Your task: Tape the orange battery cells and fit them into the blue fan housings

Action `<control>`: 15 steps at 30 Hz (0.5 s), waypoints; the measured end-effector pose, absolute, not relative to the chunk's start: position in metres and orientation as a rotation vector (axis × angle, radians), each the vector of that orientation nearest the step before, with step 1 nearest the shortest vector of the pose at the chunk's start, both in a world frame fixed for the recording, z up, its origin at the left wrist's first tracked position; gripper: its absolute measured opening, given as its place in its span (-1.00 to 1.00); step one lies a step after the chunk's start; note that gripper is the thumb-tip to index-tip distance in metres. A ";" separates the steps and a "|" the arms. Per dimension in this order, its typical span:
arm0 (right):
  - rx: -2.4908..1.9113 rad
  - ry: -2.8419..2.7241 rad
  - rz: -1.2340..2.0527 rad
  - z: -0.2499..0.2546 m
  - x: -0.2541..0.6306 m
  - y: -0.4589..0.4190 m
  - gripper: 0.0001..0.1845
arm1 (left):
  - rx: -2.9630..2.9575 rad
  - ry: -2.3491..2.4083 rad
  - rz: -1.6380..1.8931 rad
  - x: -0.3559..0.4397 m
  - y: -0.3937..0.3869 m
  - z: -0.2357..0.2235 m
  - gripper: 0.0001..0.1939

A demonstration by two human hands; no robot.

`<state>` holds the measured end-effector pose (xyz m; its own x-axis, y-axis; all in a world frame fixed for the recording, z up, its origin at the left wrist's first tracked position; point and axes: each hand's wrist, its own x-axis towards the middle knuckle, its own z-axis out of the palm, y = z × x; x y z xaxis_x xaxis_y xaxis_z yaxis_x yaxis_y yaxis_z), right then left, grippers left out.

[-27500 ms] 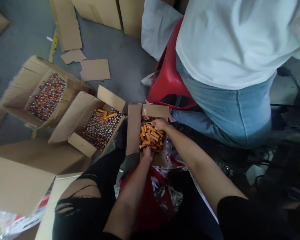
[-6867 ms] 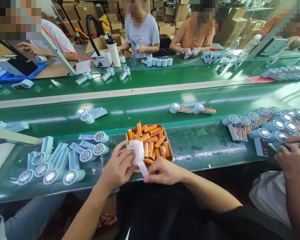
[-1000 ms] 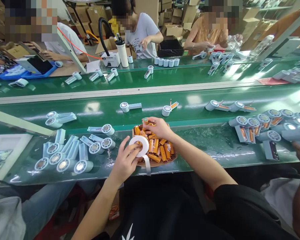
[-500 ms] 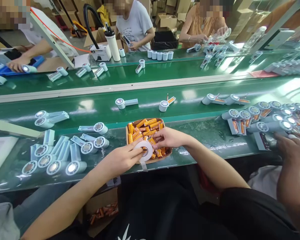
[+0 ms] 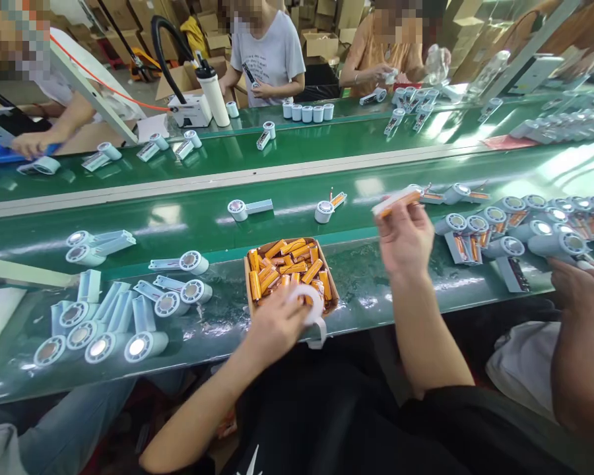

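My left hand (image 5: 276, 324) is closed on a roll of white tape (image 5: 317, 303), a loose tail of tape hanging from it. Both are over the near side of a small cardboard box (image 5: 333, 284) filled with orange cylindrical batteries (image 5: 292, 267). Raised at the right above the green bench, my right hand (image 5: 406, 243) pinches an orange battery (image 5: 412, 196). A white strip, apparently tape, lies along that battery. Beyond it on the belt is a light-blue fan body (image 5: 324, 211) with an orange battery in its open handle.
Light-blue fan bodies (image 5: 106, 344) with open handles cluster at the left. At the right stand several fan bodies (image 5: 478, 225) with batteries, near a co-worker's hand (image 5: 579, 280). A green conveyor belt (image 5: 193, 218) runs across. Other people work along the far bench.
My right hand has left the box and swung up and right with a battery bearing a white strip. My left hand has shifted slightly right and down with the tape roll.
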<state>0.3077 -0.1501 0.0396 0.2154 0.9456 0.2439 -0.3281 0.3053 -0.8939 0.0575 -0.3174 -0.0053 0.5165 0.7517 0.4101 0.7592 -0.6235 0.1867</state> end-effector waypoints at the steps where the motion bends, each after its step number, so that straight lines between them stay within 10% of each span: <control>1: -0.813 -0.966 0.988 0.044 0.319 -0.143 -0.52 | -2.748 -1.427 -0.705 0.046 -0.304 -0.004 -0.71; 7: -0.884 -1.062 1.203 0.028 0.308 -0.162 -0.22 | -2.539 -1.923 -0.548 -0.015 -0.169 0.010 -0.65; 15: -0.853 -1.160 1.234 0.030 0.303 -0.175 -0.37 | -2.197 -2.314 0.062 -0.037 -0.058 0.008 -0.55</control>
<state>0.3026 -0.1755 0.0304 -0.0533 0.9797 0.1933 -0.2536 0.1740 -0.9515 -0.0373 -0.0578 0.0083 -0.0514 0.9967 -0.0629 0.9986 0.0519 0.0063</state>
